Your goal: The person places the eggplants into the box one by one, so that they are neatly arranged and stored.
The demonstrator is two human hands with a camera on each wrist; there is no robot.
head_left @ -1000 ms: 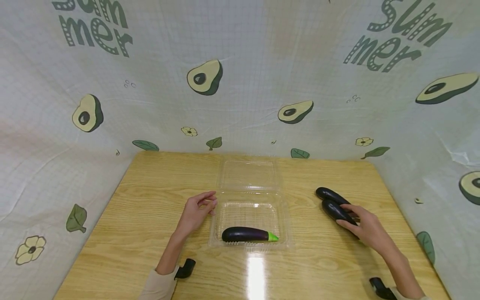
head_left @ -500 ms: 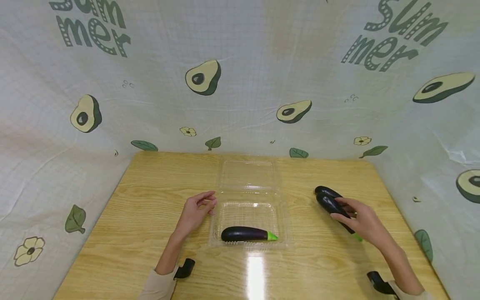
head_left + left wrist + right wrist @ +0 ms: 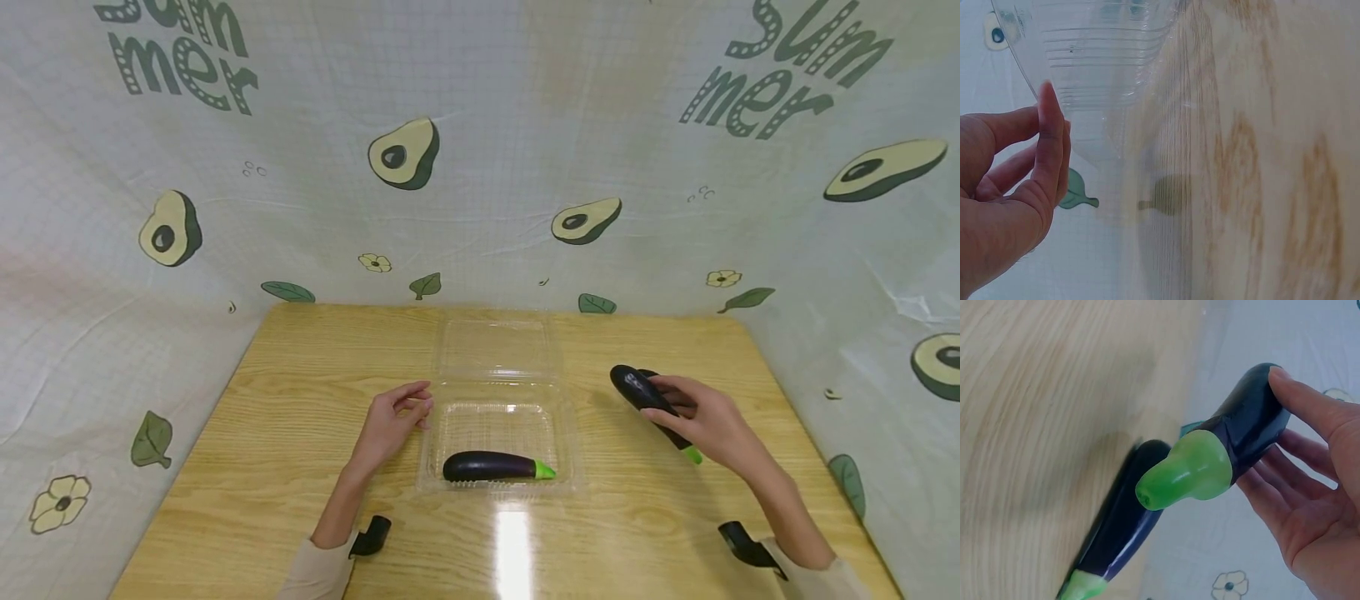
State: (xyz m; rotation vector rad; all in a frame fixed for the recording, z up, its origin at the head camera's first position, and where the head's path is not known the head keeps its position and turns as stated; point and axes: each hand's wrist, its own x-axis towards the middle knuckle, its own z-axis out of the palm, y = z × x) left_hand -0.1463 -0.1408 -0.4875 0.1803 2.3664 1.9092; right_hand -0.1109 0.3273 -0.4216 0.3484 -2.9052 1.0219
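My right hand (image 3: pixel 708 421) holds a dark purple eggplant (image 3: pixel 636 387) with a green stem end between thumb and fingers, raised off the table. In the right wrist view, a second eggplant (image 3: pixel 1124 519) lies on the table below the held one; the head view shows only a bit of it behind. My left hand (image 3: pixel 393 425) is at the left edge of an opened clear plastic container (image 3: pixel 570 417), fingers loosely bent, fingertips by its rim (image 3: pixel 1032 90). Inside the container, along its near side, lies another eggplant (image 3: pixel 487 466), its green end to the right.
The container's clear lid (image 3: pixel 495 346) lies folded back behind its base on the wooden table (image 3: pixel 315 358). A white cloth (image 3: pixel 480 167) printed with avocados and leaves hangs behind the table and along both sides.
My right hand has lifted one of the two eggplants on the right and moved it slightly left and away from me. The left hand stays in place.
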